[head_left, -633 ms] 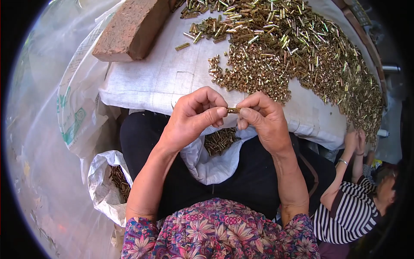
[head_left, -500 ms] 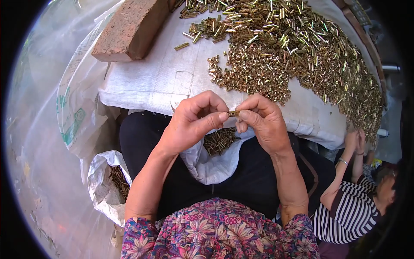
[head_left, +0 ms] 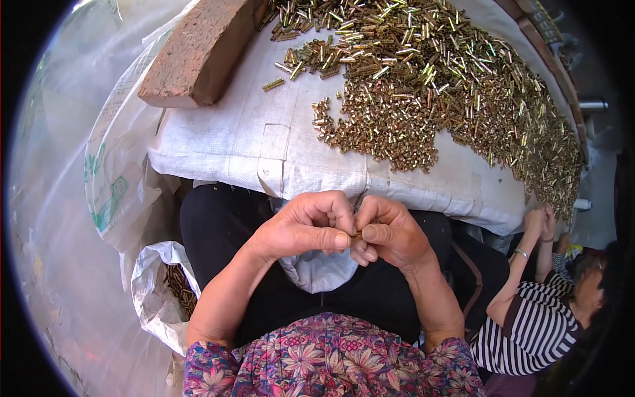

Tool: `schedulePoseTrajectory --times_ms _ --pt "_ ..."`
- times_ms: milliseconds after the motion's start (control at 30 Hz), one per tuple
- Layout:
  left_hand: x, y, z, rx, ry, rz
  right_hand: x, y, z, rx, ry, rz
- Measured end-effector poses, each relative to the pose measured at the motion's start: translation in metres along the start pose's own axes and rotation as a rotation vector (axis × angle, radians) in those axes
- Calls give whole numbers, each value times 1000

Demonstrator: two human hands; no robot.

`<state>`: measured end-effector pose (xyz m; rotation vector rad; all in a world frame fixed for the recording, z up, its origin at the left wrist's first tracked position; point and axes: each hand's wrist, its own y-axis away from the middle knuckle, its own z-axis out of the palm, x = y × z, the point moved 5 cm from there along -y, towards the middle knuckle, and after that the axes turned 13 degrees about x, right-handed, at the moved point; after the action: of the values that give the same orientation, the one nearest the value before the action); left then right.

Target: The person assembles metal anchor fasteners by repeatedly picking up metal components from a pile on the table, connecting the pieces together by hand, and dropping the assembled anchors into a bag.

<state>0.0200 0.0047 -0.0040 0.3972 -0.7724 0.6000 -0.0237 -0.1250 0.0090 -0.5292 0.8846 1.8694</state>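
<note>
My left hand and my right hand meet over my lap, fingertips almost touching. Thumbs and forefingers of both pinch a small brass-coloured metal tube, mostly hidden by the fingers. Below them a white sack lies open between my knees; the hands cover much of its mouth. Past my hands, on a white woven cloth, lies a heap of short brass-coloured pieces. Longer brass-coloured tubes are heaped behind them.
A brick rests at the cloth's far left. Beside my left leg stands a white bag with brownish metal pieces inside. At right, a co-worker in a striped top reaches to the heap's edge. Clear plastic sheeting covers the left side.
Both hands have come down from the cloth's edge toward my lap, still pinching the small tube. They now cover the pieces that showed in the lap sack. The view has shifted slightly.
</note>
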Motion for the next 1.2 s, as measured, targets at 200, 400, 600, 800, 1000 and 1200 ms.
schedulePoseTrajectory --times_ms 200,400,600,800,1000,1200 --pt "29 4 -23 56 -330 -95 -19 -7 -12 -66 471 9" --pt "75 -32 -59 571 -1282 363 -102 -68 -50 475 1177 -508" --pt "69 -72 -63 500 -1629 491 -128 -136 -57 553 1604 -686" --pt "67 -77 -69 525 -1666 425 -113 -151 -57 463 1858 -501" --pt "66 -79 -67 554 -1695 364 -108 -129 -55 512 1582 -653" --pt "70 -95 -73 468 -1768 209 -102 -101 -63 478 1109 -570"
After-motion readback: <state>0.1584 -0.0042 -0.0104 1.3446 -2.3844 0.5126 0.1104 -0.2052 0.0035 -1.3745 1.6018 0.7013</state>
